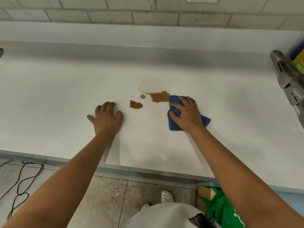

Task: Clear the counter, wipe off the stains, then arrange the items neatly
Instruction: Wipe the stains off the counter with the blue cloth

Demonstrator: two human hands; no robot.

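Brown liquid stains lie on the white counter (65, 89): a large patch (159, 96), a smaller patch (136, 104) and a small drop (142, 96), with a faint ring mark behind them. A blue cloth (174, 122) lies flat just right of the large patch, its far corner touching the stain. My right hand (186, 114) presses down on the cloth, fingers spread over it. My left hand (107, 118) rests palm down on the bare counter left of the stains, holding nothing.
A grey ribbed object (286, 79) lies at the counter's right edge beside a yellow-green box (298, 62). Tiled wall rises behind the counter. Below the front edge are black cables (21, 183), a green bag (218, 206) and a cardboard box (205, 193) on the floor.
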